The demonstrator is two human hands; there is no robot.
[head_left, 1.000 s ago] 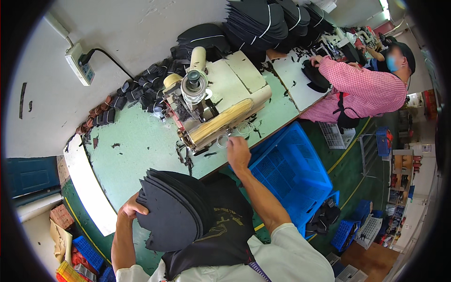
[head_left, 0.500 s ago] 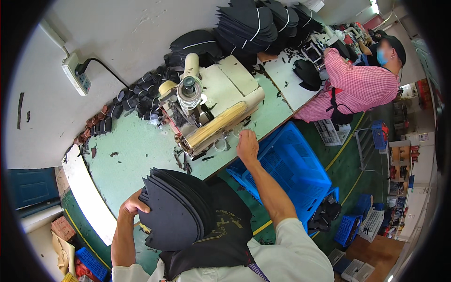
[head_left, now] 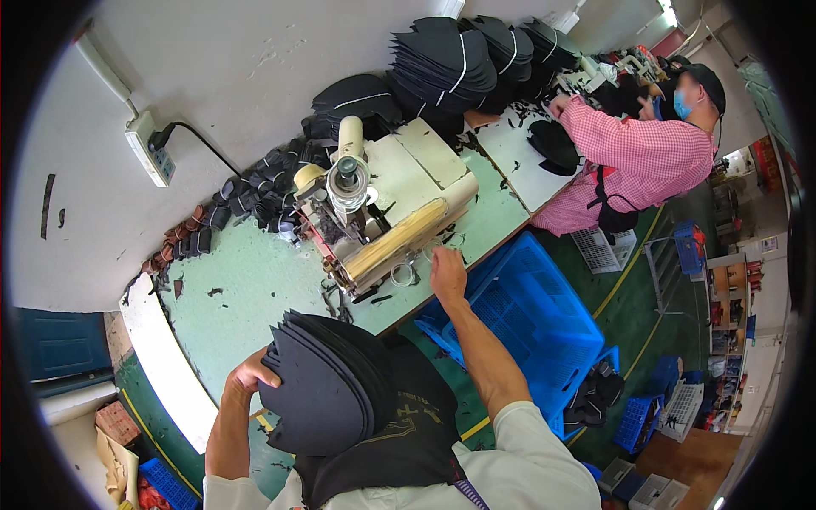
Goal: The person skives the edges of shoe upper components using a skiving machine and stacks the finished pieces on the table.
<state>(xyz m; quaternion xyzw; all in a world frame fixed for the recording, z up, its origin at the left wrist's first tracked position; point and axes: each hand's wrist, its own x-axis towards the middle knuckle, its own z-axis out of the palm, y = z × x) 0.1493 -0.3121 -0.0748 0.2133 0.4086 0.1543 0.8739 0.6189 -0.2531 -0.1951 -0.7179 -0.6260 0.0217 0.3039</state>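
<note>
A thick stack of black, curved, pointed sheet pieces (head_left: 327, 387) rests against my front, over my dark apron (head_left: 408, 425). My left hand (head_left: 253, 372) grips its left edge, the thumb on top. On the pale green table, my right hand (head_left: 448, 274) is closed at the front edge, and its fingertips are partly hidden. Thin, pale loops lie beside it; the clearest is a white loop (head_left: 403, 274). Left of that hand stands a cream sewing-type machine (head_left: 416, 178) with a yellowish front strip (head_left: 395, 238).
A blue plastic crate (head_left: 544, 297) stands right of the table (head_left: 255, 280). Banded black stacks (head_left: 442, 64) and small dark bundles (head_left: 272, 174) line the wall. A co-worker in a pink checked garment (head_left: 646, 149) works at the far right. Dark scraps litter the table.
The whole view has shifted slightly. Both hands keep nearly the same places, left on the stack and right by the loops. The co-worker's arms have moved.
</note>
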